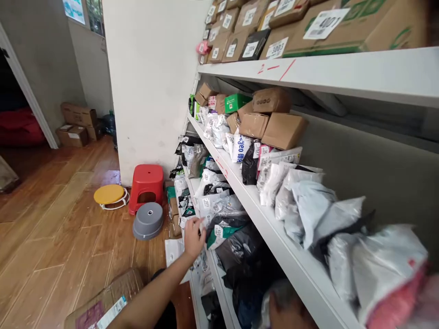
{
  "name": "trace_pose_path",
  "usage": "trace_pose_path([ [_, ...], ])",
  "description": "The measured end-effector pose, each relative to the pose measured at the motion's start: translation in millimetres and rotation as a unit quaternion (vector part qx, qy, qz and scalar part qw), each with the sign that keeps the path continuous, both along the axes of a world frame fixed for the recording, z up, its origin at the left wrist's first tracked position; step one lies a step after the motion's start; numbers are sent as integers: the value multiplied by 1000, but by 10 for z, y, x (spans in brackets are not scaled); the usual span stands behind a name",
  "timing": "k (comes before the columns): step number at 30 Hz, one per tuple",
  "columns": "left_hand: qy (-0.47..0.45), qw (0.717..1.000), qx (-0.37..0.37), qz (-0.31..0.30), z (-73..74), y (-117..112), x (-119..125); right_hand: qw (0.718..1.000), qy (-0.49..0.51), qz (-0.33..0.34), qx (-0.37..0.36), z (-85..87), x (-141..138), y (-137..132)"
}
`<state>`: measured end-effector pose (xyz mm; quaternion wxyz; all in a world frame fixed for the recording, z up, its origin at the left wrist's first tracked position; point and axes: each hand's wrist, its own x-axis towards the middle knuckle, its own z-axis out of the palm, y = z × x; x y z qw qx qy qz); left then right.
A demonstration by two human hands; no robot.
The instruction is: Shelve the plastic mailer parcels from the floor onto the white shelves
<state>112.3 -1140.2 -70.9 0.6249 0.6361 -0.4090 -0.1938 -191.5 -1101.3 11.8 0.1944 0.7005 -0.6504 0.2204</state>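
Note:
My left hand (195, 237) reaches to the shelf edge in the middle of the view. Its fingers are curled in a pinch, and what is between them is too small to tell. Just beyond it are a grey mailer bag with a label (216, 203) and a black and green mailer bag (219, 233). Low at the right, my right hand (290, 313) is blurred and partly in shadow under the shelf board. Its thumb lies over a pale plastic parcel bag (265, 304), with dark parcel bags (242, 278) to its left.
The slanting white shelf board (274, 228) runs above my right hand, loaded with bagged parcels and cardboard boxes (284, 128). Labelled boxes (325, 25) fill the top shelf. A red stool (147, 183), grey stool (148, 221), yellow stool (109, 194) and taped carton (106, 301) are on the floor.

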Motion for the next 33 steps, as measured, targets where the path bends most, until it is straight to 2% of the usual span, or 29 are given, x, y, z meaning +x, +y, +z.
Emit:
trace_pose_path([
  [2,54,996,48,48,16,-482,342,997,-9,58,-43,-19,542,-214],
  [4,113,989,83,47,-13,-951,548,989,-40,134,-40,-71,1079,-525],
  [6,166,981,99,-11,-84,-1344,654,981,-67,183,-4,-139,1539,-930],
  [8,202,971,99,-86,-166,-1645,738,973,-82,212,42,-188,1915,-1414],
  [10,217,965,90,-115,-224,-1898,879,966,-92,227,79,-192,2244,-1941],
  [13,206,974,74,-61,-231,-2342,1234,966,-72,217,118,-162,2683,-2669],
  [15,187,980,58,-28,-189,-2714,1486,965,-34,209,155,-198,2893,-3011],
  [17,173,984,39,-21,-136,-3080,1656,956,20,192,220,-315,2994,-3190],
  [19,172,984,28,-20,-110,-3332,1704,945,85,170,267,-480,2992,-3221],
  [20,177,984,25,-16,-118,-3388,1685,943,116,159,267,-560,2968,-3200],
  [22,193,981,25,0,-185,-3349,1582,947,157,154,235,-675,2919,-3137],
  [24,215,975,41,34,-310,-3153,1434,951,164,156,211,-719,2908,-3091],
  [27,248,959,95,96,-520,-2780,1234,949,142,155,237,-694,2953,-3087],
  [29,252,954,115,112,-598,-2615,1170,946,111,153,263,-662,2958,-3113],
  [31,238,959,109,109,-585,-2566,1179,940,56,173,290,-635,2913,-3159],
  [33,215,967,89,108,-486,-2631,1258,931,-25,199,306,-598,2852,-3237],
])
